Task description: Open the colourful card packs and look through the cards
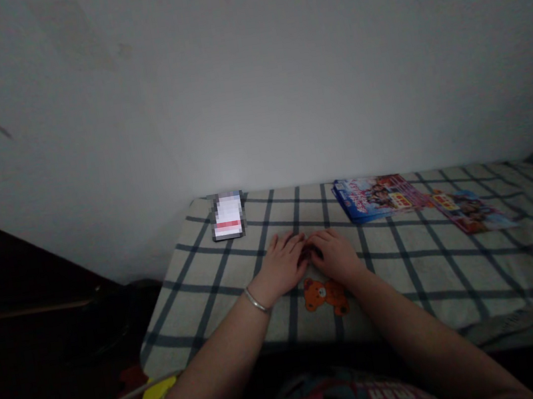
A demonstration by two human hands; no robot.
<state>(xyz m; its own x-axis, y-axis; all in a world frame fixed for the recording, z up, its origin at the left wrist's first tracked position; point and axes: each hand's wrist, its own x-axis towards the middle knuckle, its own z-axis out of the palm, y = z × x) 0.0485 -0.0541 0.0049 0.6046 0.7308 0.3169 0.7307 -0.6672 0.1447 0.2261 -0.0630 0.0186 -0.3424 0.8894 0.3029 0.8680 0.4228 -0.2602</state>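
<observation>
My left hand (pixel 284 263) rests palm down on a checked cloth (pixel 238 278), its fingers stretched forward and slightly apart. A silver bangle (pixel 256 299) circles the left wrist. Close beside it, my right hand (pixel 336 254) lies on the same cloth with its fingers a little bent, the tips near the left hand's thumb side. Nothing is visible in either hand, though a dark shadow fills the gap between them. Just below the hands, an orange teddy bear picture (pixel 326 296) shows on the cloth.
A phone (pixel 227 216) with a lit, blurred screen lies at the back left. To the right are a stack of colourful printed booklets (pixel 372 197) and another booklet (pixel 473 210). A pale wall (pixel 267 78) rises behind. A yellow-and-red object (pixel 156 396) shows below the left edge.
</observation>
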